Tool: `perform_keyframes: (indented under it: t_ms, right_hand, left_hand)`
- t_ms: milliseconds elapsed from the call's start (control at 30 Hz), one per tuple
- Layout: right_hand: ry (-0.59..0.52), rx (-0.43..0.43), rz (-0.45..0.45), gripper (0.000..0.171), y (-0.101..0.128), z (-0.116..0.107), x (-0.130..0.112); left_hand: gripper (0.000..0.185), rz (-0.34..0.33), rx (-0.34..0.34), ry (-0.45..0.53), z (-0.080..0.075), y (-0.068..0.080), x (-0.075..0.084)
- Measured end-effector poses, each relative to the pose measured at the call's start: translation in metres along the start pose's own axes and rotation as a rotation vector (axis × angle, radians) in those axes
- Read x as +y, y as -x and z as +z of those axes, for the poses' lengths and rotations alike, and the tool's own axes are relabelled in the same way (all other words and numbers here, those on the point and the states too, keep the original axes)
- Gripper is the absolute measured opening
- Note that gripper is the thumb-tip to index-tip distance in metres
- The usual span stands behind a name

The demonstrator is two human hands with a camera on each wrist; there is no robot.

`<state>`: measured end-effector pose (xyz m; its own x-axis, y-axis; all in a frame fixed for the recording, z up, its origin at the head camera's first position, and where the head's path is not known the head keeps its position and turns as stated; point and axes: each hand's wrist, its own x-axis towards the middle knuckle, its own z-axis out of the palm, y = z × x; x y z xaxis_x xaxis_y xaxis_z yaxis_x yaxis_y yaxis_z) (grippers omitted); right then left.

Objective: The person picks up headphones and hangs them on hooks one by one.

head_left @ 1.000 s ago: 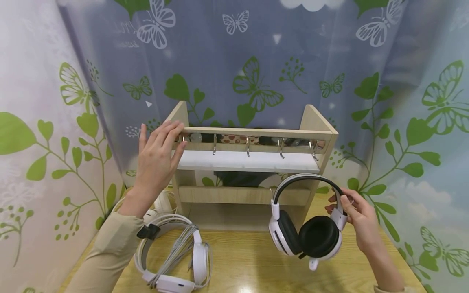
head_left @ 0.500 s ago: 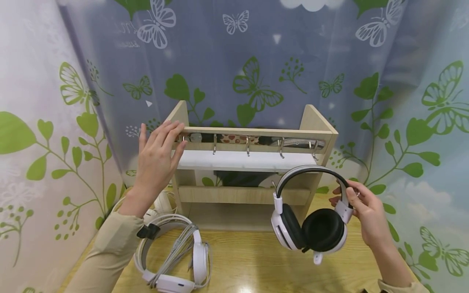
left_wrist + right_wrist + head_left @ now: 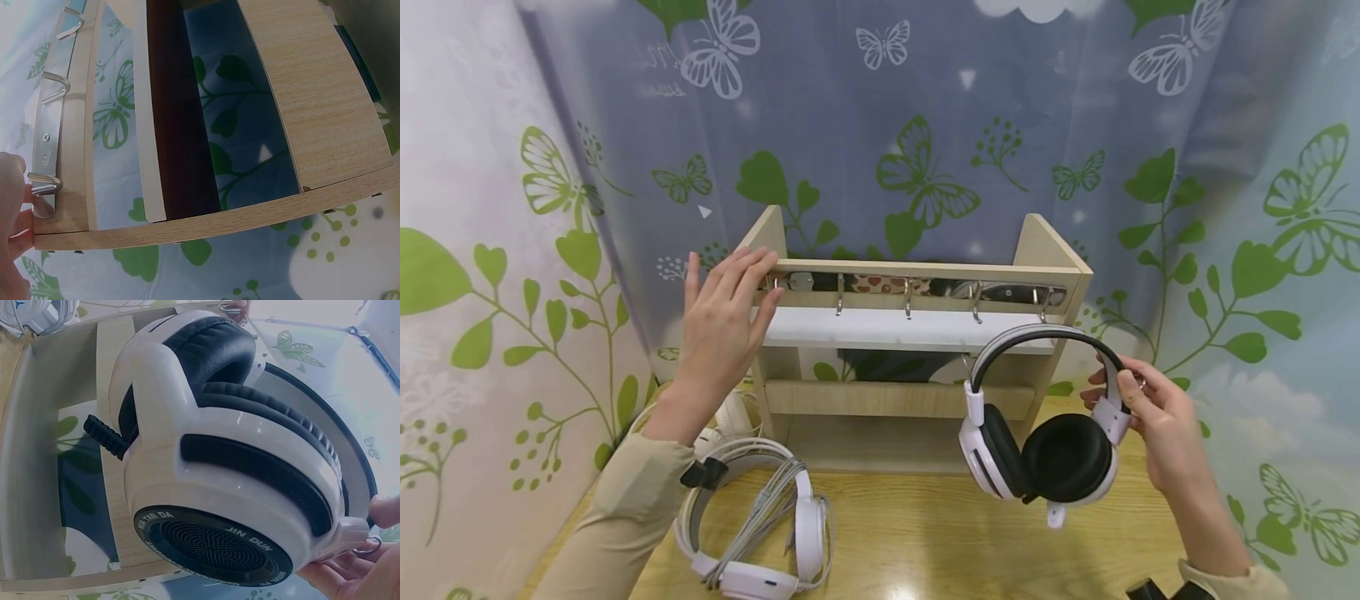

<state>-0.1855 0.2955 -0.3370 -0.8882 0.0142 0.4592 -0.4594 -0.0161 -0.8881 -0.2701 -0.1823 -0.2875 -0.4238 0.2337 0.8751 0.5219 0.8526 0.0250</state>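
Observation:
A white headset with black ear pads (image 3: 1067,458) hangs in the air before the right side of a pale wooden rack (image 3: 902,400). My right hand (image 3: 1168,433) holds it by the headband just above the right earcup, thumb in front and fingers behind. In the right wrist view the earcup's black grille (image 3: 215,550) and a short black boom (image 3: 105,436) show. The headband overlaps the rightmost metal hook (image 3: 1042,302) in the head view. My left hand (image 3: 711,325) grips the rack's top left corner, fingers over the top board and thumb in front.
A metal strip (image 3: 887,286) with several hooks runs along the rack's upper board, above a white shelf (image 3: 902,327). A second white headset (image 3: 808,537) with bundled grey cable lies on the table (image 3: 887,542) at front left. Another white item (image 3: 733,417) sits behind it. Patterned cloth surrounds the table.
My right hand has lifted the headset slightly and moved it a little to the right, bringing the headband up toward the rightmost hook. My left hand has stayed still on the rack.

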Motion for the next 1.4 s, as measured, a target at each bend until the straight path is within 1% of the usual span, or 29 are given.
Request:
perform_keyframes:
  t_ms: [167, 333, 667, 1067, 1267, 1400]
  right_hand:
    - [-0.002, 0.011, -0.008, 0.027, -0.004, -0.002, -0.002]
    - [0.025, 0.027, 0.015, 0.025, -0.008, -0.003, -0.002]
    - [0.021, 0.042, 0.053, 0.022, -0.01, -0.005, 0.002]
    - [0.051, 0.042, 0.074, 0.02, -0.015, -0.004, 0.007]
    - [0.026, 0.028, 0.05, 0.02, -0.018, -0.006, 0.009]
    - [0.023, 0.025, 0.028, 0.022, -0.019, -0.007, 0.011]
  left_hand:
    - [0.043, 0.001, -0.006, 0.0, 0.0, 0.0, 0.0]
    - [0.043, -0.001, -0.006, 0.003, 0.001, 0.0, 0.0]
    - [0.043, -0.003, -0.011, -0.001, 0.001, -0.001, 0.0]
    - [0.043, 0.0, 0.009, 0.0, 0.001, -0.002, -0.001]
    - [0.044, -0.003, 0.005, -0.002, 0.0, -0.002, 0.0]
    - [0.044, -0.008, 0.015, 0.006, 0.0, -0.001, 0.001]
